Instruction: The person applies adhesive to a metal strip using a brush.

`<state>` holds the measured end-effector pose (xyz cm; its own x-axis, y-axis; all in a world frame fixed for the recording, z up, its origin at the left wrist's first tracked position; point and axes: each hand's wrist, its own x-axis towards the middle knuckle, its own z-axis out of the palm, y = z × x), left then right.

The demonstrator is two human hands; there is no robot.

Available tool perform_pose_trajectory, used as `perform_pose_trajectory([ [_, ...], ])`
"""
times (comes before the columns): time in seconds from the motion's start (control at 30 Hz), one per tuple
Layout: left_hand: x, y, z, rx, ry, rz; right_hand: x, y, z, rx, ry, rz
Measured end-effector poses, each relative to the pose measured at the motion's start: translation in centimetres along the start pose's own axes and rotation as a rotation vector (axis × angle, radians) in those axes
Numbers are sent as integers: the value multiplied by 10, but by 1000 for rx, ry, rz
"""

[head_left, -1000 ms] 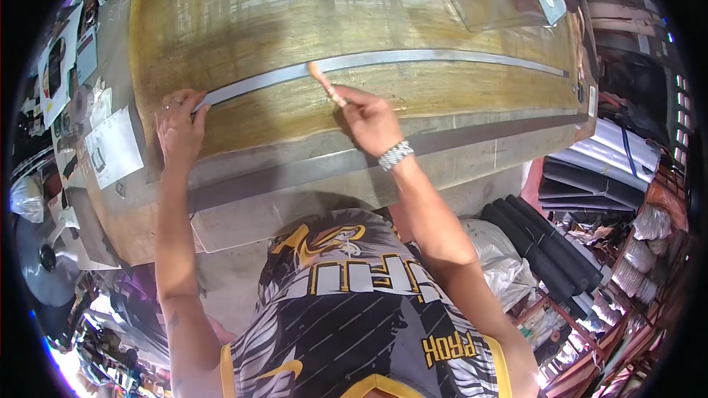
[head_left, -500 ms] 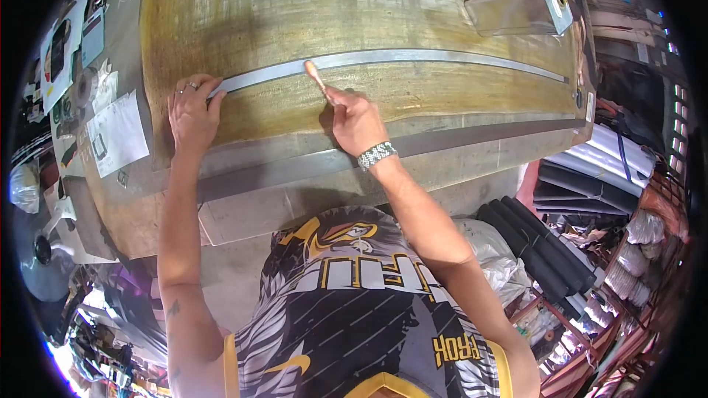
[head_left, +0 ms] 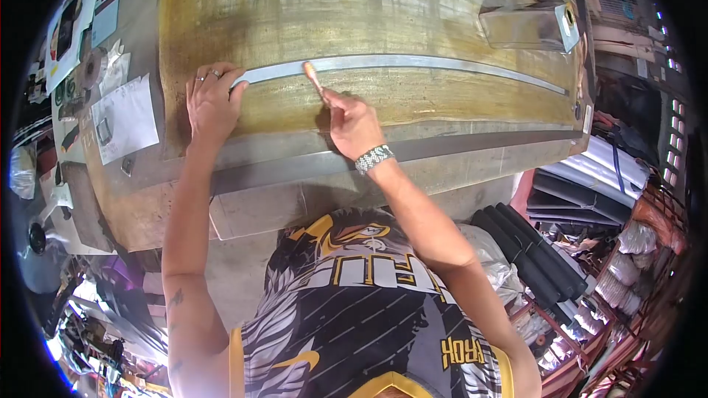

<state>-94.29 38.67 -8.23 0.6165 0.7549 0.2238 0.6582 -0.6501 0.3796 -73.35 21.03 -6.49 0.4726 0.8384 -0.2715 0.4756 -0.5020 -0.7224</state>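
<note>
A long, narrow pale-grey strip (head_left: 398, 61) with dark edges lies in a slight curve across a yellow-stained work board (head_left: 295, 7). My left hand (head_left: 212, 103) is at the strip's left end, thumb and fingers closed on it. My right hand (head_left: 352, 124), wearing a beaded bracelet, pinches the handle of a small brush (head_left: 313, 77) with an orange-brown head. The brush head rests on or just over the strip, a short way right of my left hand.
A clear rectangular container (head_left: 523, 27) with a round opening lies at the board's upper right. A white paper sheet (head_left: 125, 119) is to the left. A dark flat bar (head_left: 295, 171) runs along the near edge. Black rolls (head_left: 531, 254) stand below right.
The view has shifted a little, so the board appears further right. Along the strip, the brush has moved left, nearer my left hand. My left hand keeps its grip on the end.
</note>
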Motion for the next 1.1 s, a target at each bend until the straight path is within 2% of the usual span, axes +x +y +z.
perform_pose_trajectory([
  [0.1,-1,0,0,-12,7,-11,6,39,2,213,163,-287],
  [0.13,-3,0,0,-17,8,-3,1,19,-32,70,138,-92],
  [0.17,-2,-1,0,-23,11,5,2,40,-45,-16,223,-79],
  [0.2,-2,-3,1,-28,18,11,4,43,-61,-33,246,21],
  [0.27,-5,-3,2,-33,16,4,3,41,-64,-221,204,122],
  [0.33,0,-4,3,-24,25,7,2,32,-29,-295,194,-190],
  [0.37,-1,-2,1,-17,18,10,-2,4,-15,-290,161,-153],
  [0.4,0,-1,0,-9,16,16,-2,10,10,-223,191,-265],
  [0.43,1,0,0,-12,12,11,-3,-3,23,-94,112,-239],
  [0.47,1,0,-1,-15,1,6,-7,-32,21,7,-9,40],
  [0.53,2,-1,-1,-20,1,12,-6,-15,18,29,84,-158],
  [0.6,0,-2,-1,-24,10,23,-2,17,-5,-34,317,-331],
  [0.67,1,-1,-3,-22,-1,7,-2,48,-42,22,367,-39],
  [0.77,0,-1,0,-14,3,6,-8,42,-56,-181,274,134],
  [0.93,0,-1,2,-8,18,-4,-7,11,1,-125,261,-192],
  [0.97,0,0,1,-1,11,-2,-11,1,3,-80,168,-56],
  [1.07,1,1,0,1,-18,-11,-14,-11,-8,17,38,-2],
  [1.1,1,1,0,1,-31,-20,-12,3,-12,32,140,-127],
])
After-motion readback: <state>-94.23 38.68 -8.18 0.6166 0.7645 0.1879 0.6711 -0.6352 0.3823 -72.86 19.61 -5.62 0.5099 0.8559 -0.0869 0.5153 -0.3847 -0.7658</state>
